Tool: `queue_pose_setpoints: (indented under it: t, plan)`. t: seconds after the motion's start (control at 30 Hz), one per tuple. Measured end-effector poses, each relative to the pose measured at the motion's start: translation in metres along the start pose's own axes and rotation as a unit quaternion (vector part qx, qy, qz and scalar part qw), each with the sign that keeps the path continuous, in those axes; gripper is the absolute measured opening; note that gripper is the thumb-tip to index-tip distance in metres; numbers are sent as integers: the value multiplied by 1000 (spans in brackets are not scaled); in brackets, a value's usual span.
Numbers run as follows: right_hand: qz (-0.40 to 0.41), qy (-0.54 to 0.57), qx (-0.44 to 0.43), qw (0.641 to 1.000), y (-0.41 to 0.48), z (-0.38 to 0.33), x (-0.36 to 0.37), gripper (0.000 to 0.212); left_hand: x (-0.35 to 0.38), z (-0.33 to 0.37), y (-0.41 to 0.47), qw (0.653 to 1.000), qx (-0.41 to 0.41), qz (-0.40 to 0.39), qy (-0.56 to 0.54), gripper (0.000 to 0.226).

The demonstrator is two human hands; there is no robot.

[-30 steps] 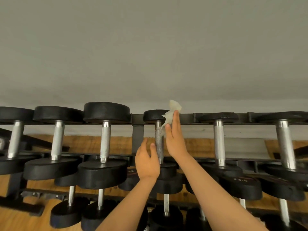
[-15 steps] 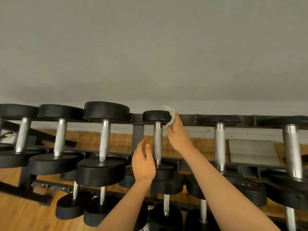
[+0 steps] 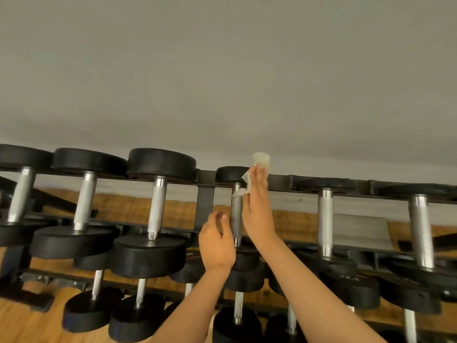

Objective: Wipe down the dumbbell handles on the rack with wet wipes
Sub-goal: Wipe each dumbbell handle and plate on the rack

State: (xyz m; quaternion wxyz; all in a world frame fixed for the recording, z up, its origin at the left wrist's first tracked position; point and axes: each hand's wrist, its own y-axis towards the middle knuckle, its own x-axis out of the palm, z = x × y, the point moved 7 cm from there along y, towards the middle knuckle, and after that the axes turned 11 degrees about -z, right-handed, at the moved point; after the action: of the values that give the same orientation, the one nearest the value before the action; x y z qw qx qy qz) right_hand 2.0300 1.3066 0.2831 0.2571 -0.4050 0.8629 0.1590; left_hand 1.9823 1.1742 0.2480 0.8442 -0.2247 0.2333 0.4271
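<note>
Wiping under way: right hand point(image 3: 257, 206), fingers straight, presses wet wipe point(image 3: 260, 160) against top end of centre dumbbell handle point(image 3: 236, 219). Left hand point(image 3: 216, 243), loosely curled, empty, hovers just left of that handle. Neighbouring handles point(image 3: 324, 219) either side: probably several left; done ones indistinguishable.

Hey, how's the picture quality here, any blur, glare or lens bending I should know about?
Head view: the white wet wipe and left hand are motion-blurred; the black rack rail bows from wide-angle distortion; lighting is soft, with only faint sheen on the chrome dumbbell handles.
</note>
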Motion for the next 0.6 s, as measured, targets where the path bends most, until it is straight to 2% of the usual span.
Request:
queue_pose_setpoints:
  t: [0.1, 0.17, 0.23, 0.3, 0.37, 0.47, 0.6]
  plan:
    - [-1, -162, -52, 985, 14, -18, 1, 65, 0, 3, 2, 1000, 14, -2, 3, 42]
    - [10, -282, -98, 954, 20, -28, 3, 63, 1, 4, 2, 1000, 26, -5, 1, 37]
    - [-5, -338, -143, 930, 30, -36, 10, 64, 0, 4, 1, 1000, 29, -11, -1, 36]
    - [-22, -352, -163, 922, 37, -39, 16, 67, 0, 4, 1, 999, 25, -20, -4, 41]
    - [-23, -332, -163, 929, 38, -40, 10, 63, 0, 4, 0, 999, 19, -28, -8, 48]
    - [-24, -249, -150, 957, 21, -36, -9, 57, 0, 4, 0, 999, 12, -34, -13, 42]
    - [-23, -232, -144, 962, -20, -24, -25, 58, 0, 4, -1, 999, 19, -28, -4, 42]
